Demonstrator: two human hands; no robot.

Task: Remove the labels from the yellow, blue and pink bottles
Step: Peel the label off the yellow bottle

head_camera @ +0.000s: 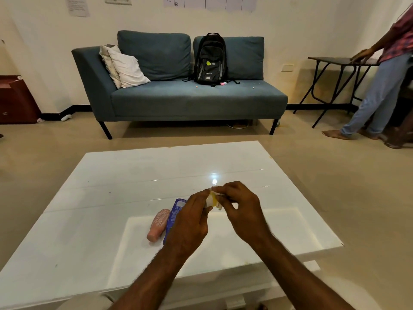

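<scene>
Both hands raised over the white bench, near its centre. Left hand and right hand pinch a crumpled white-and-yellow label piece between their fingertips. Yellow bottle itself not discernible. Blue bottle lies on bench, partly hidden behind left hand; pink bottle touches it at its 9 o'clock side. Sofa with backpack at 12 o'clock.

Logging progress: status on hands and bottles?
Left hand and right hand both gripping yellow bottle. Blue bottle, pink bottle lying on table. Nothing obstructing.
</scene>
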